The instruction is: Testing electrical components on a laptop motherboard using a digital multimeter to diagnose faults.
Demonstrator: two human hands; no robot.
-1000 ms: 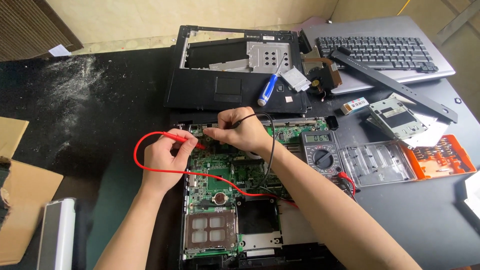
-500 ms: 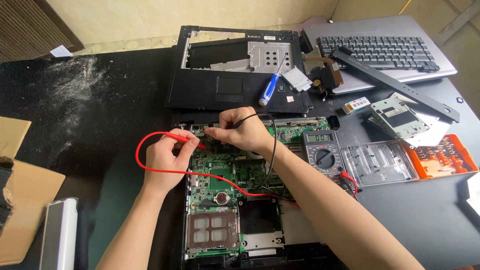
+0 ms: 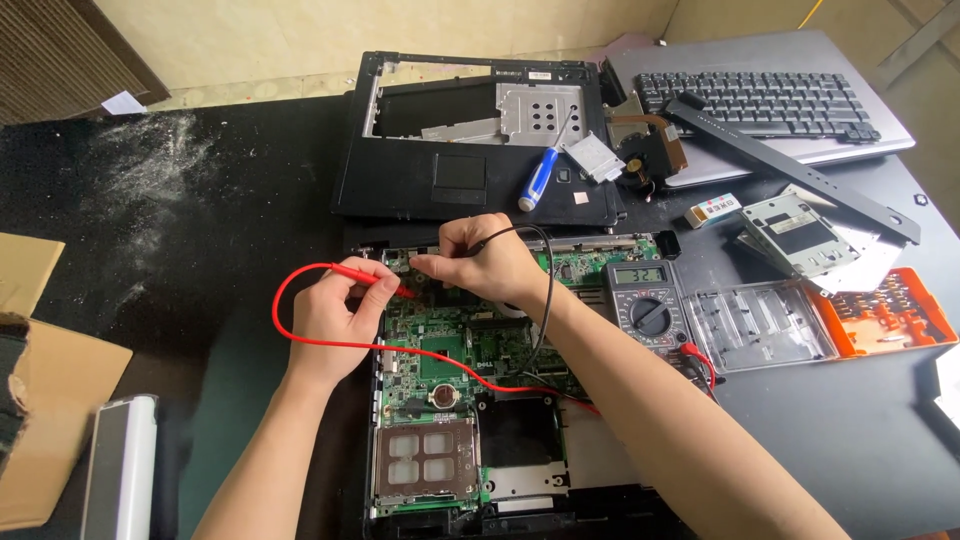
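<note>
A green laptop motherboard lies in its open black base in front of me. My left hand pinches the red multimeter probe, its tip down on the board's upper left corner. My right hand holds the black probe against the board's top edge, close to the red tip. The red lead loops left and runs across the board to the grey multimeter, which sits right of my right forearm with its display lit.
Behind the board lies a black laptop top cover with a blue-handled screwdriver on it. A keyboard, a black strip, a metal drive bracket and an orange screwdriver-bit case sit to the right. Cardboard lies at the left.
Both hands stay in almost the same place on the board's top edge; the probes keep their contact points. The red lead's loop has barely shifted.
</note>
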